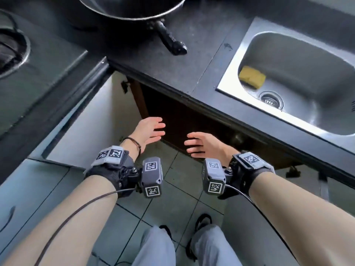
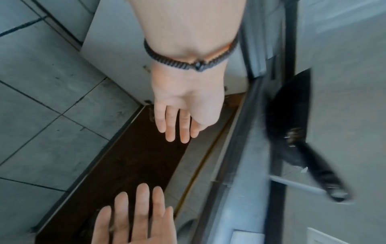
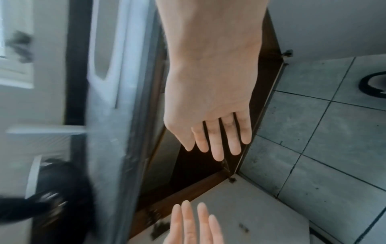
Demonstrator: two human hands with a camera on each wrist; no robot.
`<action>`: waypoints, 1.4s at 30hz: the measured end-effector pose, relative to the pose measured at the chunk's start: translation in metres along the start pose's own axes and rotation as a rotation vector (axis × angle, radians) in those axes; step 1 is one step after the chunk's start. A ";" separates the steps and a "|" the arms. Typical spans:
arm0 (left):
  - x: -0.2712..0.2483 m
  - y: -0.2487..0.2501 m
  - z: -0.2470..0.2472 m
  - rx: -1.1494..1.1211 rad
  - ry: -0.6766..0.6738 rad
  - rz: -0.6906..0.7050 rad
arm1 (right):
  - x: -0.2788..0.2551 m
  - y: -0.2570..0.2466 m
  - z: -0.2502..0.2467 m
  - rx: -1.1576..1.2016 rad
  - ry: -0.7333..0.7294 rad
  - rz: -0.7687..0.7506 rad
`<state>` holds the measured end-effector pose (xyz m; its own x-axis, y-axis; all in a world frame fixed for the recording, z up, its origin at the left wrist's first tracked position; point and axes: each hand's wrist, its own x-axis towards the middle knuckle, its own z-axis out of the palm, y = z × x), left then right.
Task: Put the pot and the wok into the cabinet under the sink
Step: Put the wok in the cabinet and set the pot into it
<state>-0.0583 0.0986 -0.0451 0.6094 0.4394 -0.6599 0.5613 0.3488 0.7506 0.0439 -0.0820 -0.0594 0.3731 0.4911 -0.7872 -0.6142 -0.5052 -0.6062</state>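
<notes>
Black wok [image 1: 132, 8] shows no readable label; hands empty.

From the head camera we look steeply down past our forearms, with the dark countertop edge [image 1: 172, 89] running across the middle, the sink [image 1: 299, 77] beyond it to the right and the tiled floor [image 1: 178, 189] on our side of it. The left wrist camera sits close behind the left hand [image 2: 185, 102] and faces along it, with that countertop edge [image 2: 236, 148] to its right and the floor [image 2: 52, 99] to its left. The right wrist camera mirrors this behind the right hand [image 3: 208, 102], and all three views share the countertop edge [image 3: 112, 148] and both hands.
</notes>
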 end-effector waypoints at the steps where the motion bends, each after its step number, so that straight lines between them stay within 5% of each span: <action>1: -0.011 0.015 -0.006 0.000 0.000 0.017 | -0.012 -0.013 0.006 -0.010 -0.013 -0.008; 8: -0.044 0.116 -0.032 -0.075 -0.003 0.138 | -0.049 -0.107 0.032 -0.114 -0.062 -0.102; 15: -0.019 0.192 -0.029 -0.189 -0.016 0.159 | -0.036 -0.199 0.023 -0.135 0.042 -0.239; 23: 0.041 0.235 -0.021 -0.157 0.027 0.058 | 0.015 -0.277 0.025 -0.224 -0.185 -0.140; 33: 0.085 0.247 -0.011 0.044 -0.082 -0.152 | 0.053 -0.305 0.028 -0.368 -0.423 -0.086; 42: 0.098 0.232 -0.005 0.113 -0.082 -0.083 | 0.066 -0.293 0.046 -0.208 -0.453 0.011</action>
<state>0.1290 0.2273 0.0646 0.5997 0.3420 -0.7235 0.6680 0.2840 0.6879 0.2166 0.1312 0.0714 -0.0008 0.7207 -0.6932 -0.4471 -0.6203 -0.6444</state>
